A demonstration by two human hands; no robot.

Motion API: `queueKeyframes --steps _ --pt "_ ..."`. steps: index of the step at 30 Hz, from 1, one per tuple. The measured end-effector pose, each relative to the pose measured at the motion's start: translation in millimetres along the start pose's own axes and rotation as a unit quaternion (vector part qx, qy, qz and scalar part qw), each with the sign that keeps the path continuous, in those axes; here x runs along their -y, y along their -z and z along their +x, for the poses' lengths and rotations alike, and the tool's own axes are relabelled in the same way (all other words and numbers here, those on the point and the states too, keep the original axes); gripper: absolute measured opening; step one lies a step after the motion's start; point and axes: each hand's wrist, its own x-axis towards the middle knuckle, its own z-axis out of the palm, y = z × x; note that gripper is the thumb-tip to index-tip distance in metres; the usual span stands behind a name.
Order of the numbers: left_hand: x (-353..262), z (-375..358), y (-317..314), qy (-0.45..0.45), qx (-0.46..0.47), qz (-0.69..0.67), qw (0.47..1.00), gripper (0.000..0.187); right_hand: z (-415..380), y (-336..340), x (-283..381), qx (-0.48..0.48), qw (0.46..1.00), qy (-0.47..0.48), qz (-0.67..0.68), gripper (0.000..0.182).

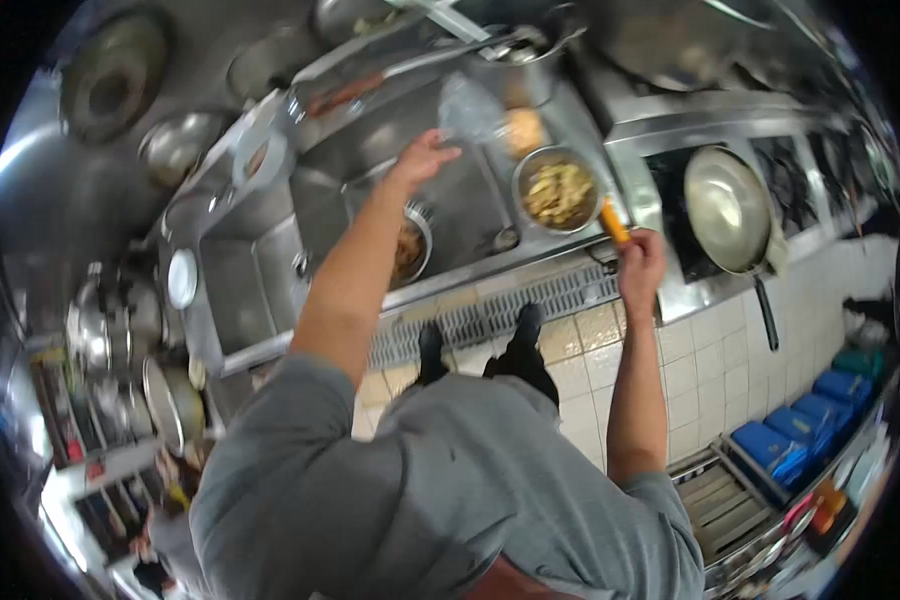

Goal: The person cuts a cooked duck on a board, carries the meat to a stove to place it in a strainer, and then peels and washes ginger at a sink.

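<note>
My right hand (641, 262) is closed round the orange handle (614, 220) of something that reaches to a metal bowl (560, 190) of yellowish-brown food pieces. The bowl stands on the steel counter right of the sink. Over the sink (470, 200) my left hand (427, 158) is stretched out with its fingers apart, nothing in them. Just beyond it is a blurred clear plastic bag (470, 108), with a round orange-tan item (523, 133) beside it. Below my left forearm a metal pot (416, 245) with brown contents sits in the sink, partly covered by the arm.
At the right a large wok (727, 210) rests on the stove (670, 293). A second basin (245, 290) lies at the left, near a white container (262, 157). Blue bins (770, 450) stand lower right. Another person (175, 540) is partly visible lower left.
</note>
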Motion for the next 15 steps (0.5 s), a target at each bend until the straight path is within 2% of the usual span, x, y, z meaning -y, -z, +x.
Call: queueKeyframes --steps 1,2,3,4,5,6,7,8,10,12,13,14,15 --pt "15.5 -2.3 29.3 -0.031 0.101 0.004 0.994 0.059 -8.8 -0.9 -12.2 -0.005 0.997 -0.055 0.049 0.015" --pt "29.4 -16.6 59.2 0.038 0.06 0.044 0.997 0.051 -17.2 -1.9 -44.3 -0.005 0.996 -0.037 0.087 0.013" --pt "89.1 -11.5 92.5 0.055 0.046 0.146 0.987 0.046 -27.5 -6.9 -40.7 -0.026 0.998 -0.055 0.02 0.016" --pt "148.2 -7.8 121.5 0.073 0.038 0.249 0.965 0.042 -33.1 -7.1 -30.8 -0.011 0.99 0.03 -0.14 0.024" --pt "166.1 -22.3 138.8 0.135 0.064 0.308 0.94 0.04 -33.7 -11.4 -23.3 -0.001 0.949 0.118 -0.293 0.033" --pt "185.5 -41.4 147.6 0.194 0.096 0.362 0.907 0.039 -26.1 -16.9 -29.7 0.043 0.945 0.101 -0.308 0.049" --pt "223.3 -54.4 143.4 0.157 0.102 0.42 0.888 0.04 -17.5 -30.1 -18.5 0.03 0.918 0.14 -0.369 0.06" --pt "259.1 -60.3 138.1 0.114 0.108 0.475 0.866 0.041 -7.1 -42.4 -7.1 0.041 0.896 0.11 -0.428 0.063" --pt "276.6 -71.2 105.8 0.117 0.091 0.446 0.883 0.04 15.1 -65.1 -2.9 0.075 0.858 0.028 -0.507 0.069" --pt "296.0 -55.1 71.0 0.118 0.073 0.41 0.901 0.039 32.8 -76.5 -9.1 0.078 0.85 0.043 -0.519 0.064" --pt "312.7 -44.0 54.8 -0.04 0.026 0.41 0.911 0.034 42.0 -77.7 -16.5 0.075 0.841 0.067 -0.532 0.061" --pt "329.5 -34.5 41.5 -0.194 -0.025 0.398 0.897 0.03 50.9 -76.6 -22.7 0.082 0.841 0.062 -0.531 0.058" --pt "331.5 -26.6 34.5 -0.189 -0.022 0.389 0.901 0.03 55.1 -77.3 -23.1 0.09 0.841 0.058 -0.531 0.055"
